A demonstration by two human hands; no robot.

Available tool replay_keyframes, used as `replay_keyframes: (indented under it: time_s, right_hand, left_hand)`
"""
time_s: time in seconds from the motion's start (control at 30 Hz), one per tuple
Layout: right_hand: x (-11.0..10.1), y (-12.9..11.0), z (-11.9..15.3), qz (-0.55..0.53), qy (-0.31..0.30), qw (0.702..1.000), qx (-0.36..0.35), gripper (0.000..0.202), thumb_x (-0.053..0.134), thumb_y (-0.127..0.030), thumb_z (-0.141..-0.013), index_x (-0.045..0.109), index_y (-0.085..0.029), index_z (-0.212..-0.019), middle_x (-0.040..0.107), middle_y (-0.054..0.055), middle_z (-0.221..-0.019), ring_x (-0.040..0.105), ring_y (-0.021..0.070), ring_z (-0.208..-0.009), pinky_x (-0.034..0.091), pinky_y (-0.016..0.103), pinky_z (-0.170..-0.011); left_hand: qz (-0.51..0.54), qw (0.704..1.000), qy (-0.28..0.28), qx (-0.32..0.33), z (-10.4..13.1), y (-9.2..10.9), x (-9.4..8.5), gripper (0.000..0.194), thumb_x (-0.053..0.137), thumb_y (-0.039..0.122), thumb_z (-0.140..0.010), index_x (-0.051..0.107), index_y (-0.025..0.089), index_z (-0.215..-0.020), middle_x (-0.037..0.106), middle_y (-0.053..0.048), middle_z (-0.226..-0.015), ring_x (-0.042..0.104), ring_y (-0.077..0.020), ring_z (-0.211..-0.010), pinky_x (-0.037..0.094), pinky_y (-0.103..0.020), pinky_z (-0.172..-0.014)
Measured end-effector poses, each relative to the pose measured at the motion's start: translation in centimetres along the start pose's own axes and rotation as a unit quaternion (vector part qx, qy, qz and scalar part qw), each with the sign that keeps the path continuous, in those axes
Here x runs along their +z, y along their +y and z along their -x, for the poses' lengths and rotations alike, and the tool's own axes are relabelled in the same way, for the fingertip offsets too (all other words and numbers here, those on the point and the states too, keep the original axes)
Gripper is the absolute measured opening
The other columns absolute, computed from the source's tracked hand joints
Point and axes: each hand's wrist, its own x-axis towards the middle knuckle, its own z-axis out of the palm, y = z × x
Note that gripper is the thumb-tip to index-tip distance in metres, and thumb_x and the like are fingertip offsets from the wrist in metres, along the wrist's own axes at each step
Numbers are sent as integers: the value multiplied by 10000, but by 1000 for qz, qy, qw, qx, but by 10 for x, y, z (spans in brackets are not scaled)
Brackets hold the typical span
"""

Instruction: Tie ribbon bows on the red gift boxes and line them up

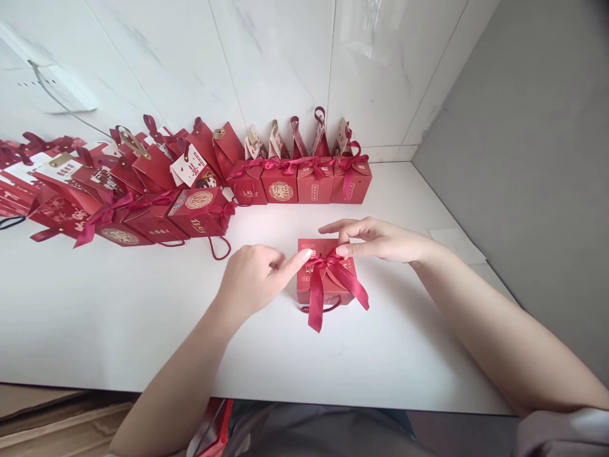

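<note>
A small red gift box [302,295] with gold print stands on the white table in front of me. A dark pink satin ribbon [339,271] is tied in a bow on its lid, its two tails hanging over the near side. My left hand [257,276] is at the bow's left loop, thumb stretched onto it and the other fingers curled. At the right loop, my right hand [373,241] pinches the ribbon between thumb and index finger, with its other fingers reaching over the lid. A twisted red cord handle [328,309] sticks out at the box's near side.
Along the tiled wall runs a row of red gift boxes [314,184] with ribbon bows. Many red paper bags [155,170] crowd the left side. White paper [457,246] lies at the right by the grey wall. Brown cardboard [61,425] shows below the table's front edge.
</note>
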Motion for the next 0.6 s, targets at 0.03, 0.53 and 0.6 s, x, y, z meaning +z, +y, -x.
replay_keyframes:
  time_s: [0.03,0.53,0.6]
  right_hand:
    - [0,0,0,0,-4,1000,-3,323,697,-509,-817,657,-207,-710,502,61,-1442,396,316,-1379,315,471,-1085]
    - [-6,7,-6,-58,12,998,-20,348,686,-494,-838,606,-187,-694,692,50,-1089,606,222,-1000,454,362,-864]
    - [-5,9,-7,-67,11,998,-15,334,693,-485,-835,615,-187,-707,704,43,-1052,616,210,-949,457,359,-848]
  left_hand:
    - [-10,995,-82,-55,2,1,-6,592,519,624,-853,589,175,-475,569,-11,-473,537,-133,-456,391,-286,-493]
    - [216,933,-277,-78,-11,-10,-1,437,566,560,-856,739,179,-731,749,-54,-780,734,-232,-748,531,-336,-705]
    - [228,914,-321,-97,-10,-8,3,472,560,597,-847,755,173,-775,753,-68,-803,732,-228,-725,534,-335,-694]
